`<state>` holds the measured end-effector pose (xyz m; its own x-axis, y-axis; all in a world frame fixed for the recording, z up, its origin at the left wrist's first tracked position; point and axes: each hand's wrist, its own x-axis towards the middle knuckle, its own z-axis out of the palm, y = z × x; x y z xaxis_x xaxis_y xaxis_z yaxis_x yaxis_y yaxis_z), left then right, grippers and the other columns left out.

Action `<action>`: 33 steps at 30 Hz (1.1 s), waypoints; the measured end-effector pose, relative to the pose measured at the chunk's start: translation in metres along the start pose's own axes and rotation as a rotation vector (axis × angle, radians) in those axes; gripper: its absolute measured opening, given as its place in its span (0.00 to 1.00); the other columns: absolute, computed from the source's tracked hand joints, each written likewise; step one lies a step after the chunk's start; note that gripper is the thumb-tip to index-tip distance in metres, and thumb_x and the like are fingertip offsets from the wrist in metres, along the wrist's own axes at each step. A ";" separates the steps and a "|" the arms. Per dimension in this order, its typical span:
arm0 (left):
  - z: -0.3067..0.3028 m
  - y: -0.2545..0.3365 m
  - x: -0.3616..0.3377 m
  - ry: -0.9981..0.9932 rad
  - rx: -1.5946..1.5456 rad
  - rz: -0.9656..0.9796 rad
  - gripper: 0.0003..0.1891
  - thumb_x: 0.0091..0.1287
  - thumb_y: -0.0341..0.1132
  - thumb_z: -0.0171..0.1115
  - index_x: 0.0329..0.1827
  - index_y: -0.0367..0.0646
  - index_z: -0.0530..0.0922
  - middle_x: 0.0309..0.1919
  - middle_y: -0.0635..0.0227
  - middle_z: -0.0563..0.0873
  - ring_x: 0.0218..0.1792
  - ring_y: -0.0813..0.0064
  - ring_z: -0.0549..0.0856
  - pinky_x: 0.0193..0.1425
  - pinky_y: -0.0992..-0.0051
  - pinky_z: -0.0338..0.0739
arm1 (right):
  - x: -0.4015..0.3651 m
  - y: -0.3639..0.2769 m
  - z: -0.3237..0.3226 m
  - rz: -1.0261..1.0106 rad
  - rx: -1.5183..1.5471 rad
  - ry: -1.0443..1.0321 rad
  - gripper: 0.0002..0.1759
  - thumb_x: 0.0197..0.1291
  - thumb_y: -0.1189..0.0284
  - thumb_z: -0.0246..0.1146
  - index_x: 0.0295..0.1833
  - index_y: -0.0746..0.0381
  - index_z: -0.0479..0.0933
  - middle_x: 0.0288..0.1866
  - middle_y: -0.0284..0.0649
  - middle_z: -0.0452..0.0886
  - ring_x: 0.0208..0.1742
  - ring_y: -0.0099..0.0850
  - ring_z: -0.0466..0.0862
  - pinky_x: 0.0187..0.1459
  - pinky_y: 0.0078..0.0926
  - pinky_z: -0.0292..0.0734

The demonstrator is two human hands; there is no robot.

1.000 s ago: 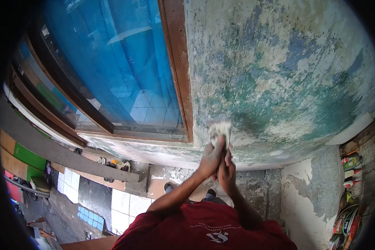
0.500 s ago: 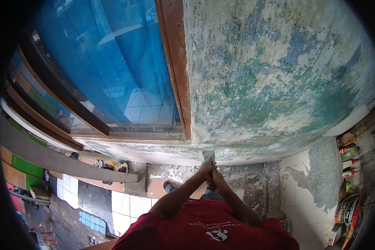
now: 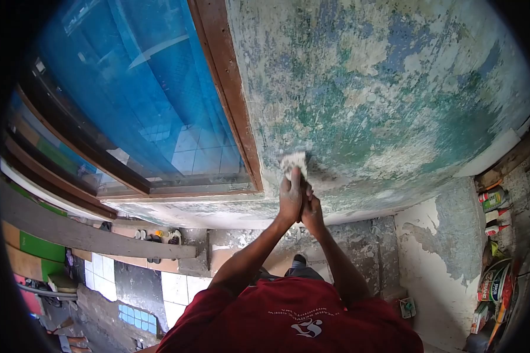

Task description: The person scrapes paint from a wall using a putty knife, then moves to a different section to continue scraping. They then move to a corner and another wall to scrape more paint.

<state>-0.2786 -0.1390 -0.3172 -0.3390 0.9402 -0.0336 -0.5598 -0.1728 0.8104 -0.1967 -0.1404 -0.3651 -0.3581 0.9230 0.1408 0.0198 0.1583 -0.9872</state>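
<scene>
Head view: one scraper (image 3: 293, 160), pale-smeared blade over mottled wall (image 3: 365, 106), centre of frame. Left hand (image 3: 290, 201) and right hand (image 3: 312, 213), together, clamped on scraper; handle mostly hidden. Brown window frame (image 3: 227, 88), upper left. Shoes (image 3: 174, 237), lower left.

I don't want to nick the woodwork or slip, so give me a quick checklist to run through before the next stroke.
1. Scraper held two-handed: ok; left hand and right hand are together at its handle end.
2. Scraper clear of the brown window frame: ok; a strip of wall shows between them.
3. Scraper's edge flat on the wall: cannot tell from this angle.
4. Hands gloved: not ok; both are bare.
5. Wall evenly bare: not ok; green and bluish patches show.
6. Footing firm: cannot tell; only one shoe shows clearly.
</scene>
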 end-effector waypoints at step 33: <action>0.046 0.037 -0.088 -0.663 0.382 -0.010 0.17 0.73 0.38 0.46 0.61 0.41 0.59 0.40 0.60 0.77 0.46 0.67 0.78 0.54 0.68 0.73 | -0.078 -0.095 -0.087 0.239 0.466 -0.258 0.18 0.58 0.77 0.62 0.53 0.64 0.67 0.39 0.36 0.76 0.38 0.22 0.77 0.39 0.22 0.77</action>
<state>-0.2342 -0.2145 -0.2573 0.2570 0.9415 0.2181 -0.2190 -0.1631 0.9620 -0.0896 -0.1968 -0.2762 -0.6115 0.7893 -0.0554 -0.2637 -0.2693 -0.9263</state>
